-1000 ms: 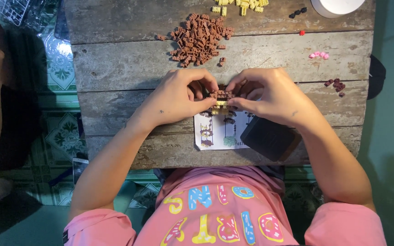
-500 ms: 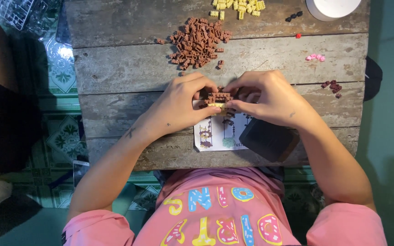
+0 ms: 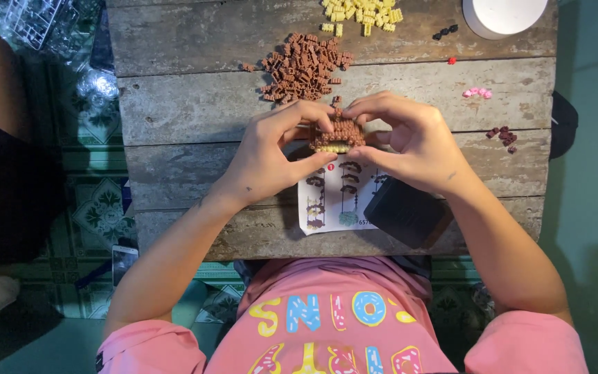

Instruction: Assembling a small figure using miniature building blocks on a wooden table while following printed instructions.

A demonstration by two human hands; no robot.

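Brown-and-yellow brick model (image 3: pixel 338 136), pinched between left hand (image 3: pixel 275 156) and right hand (image 3: pixel 410 142): uneven squeezing could likely pop bricks loose.

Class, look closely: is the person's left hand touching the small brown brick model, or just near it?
Touching. The head view shows the left hand with fingertips pressed on the small brown brick model, no gap; the right hand grips its other side.

Both forearms extend forward and converge above the wooden table (image 3: pixel 195 111). Left hand (image 3: pixel 271 156): fingers curled, thumb and fingertips pinched inward at mid-table. Right hand (image 3: pixel 410 142): mirrored pose, fingertips meeting those of the left hand. Wrists angled inward; elbows lie off the table's near edge.
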